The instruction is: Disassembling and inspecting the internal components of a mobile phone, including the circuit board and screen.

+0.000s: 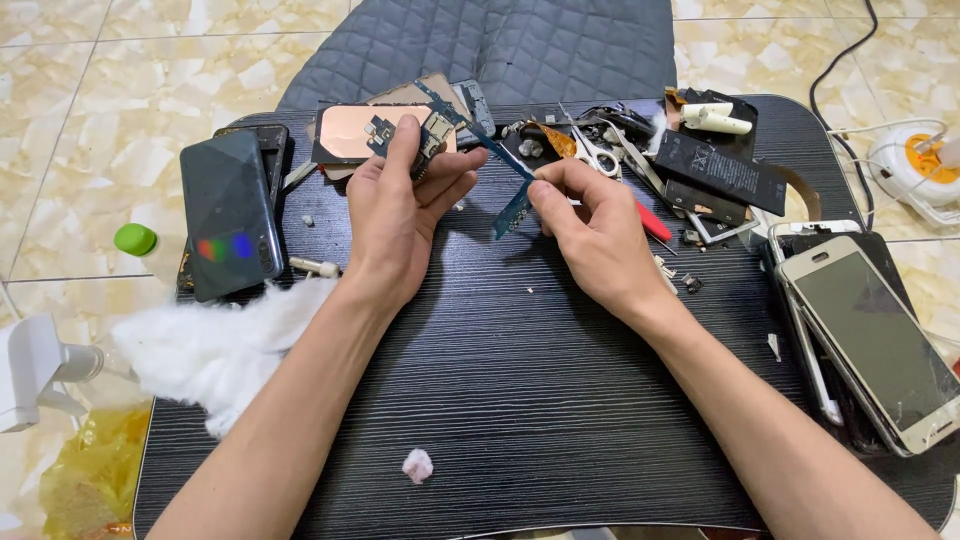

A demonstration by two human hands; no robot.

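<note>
My left hand (398,215) is closed on one end of a blue phone circuit board (470,130), thumb on top, above the dark wood-grain table (500,400). A narrow blue strip (512,208) of that board runs down to my right hand (590,235), which pinches its lower end between thumb and forefinger. A red-handled tool (655,222) pokes out from behind my right hand; I cannot tell whether the hand holds it. Behind my left hand lies a copper-coloured phone frame (350,130).
Stacked dark phones (230,210) lie at the table's left, cracked white-framed phones (870,340) at right. A black battery (720,168), scissors (590,145) and loose parts crowd the back. White cotton wadding (215,350) hangs off the left edge; a small pink wad (417,465) sits near front.
</note>
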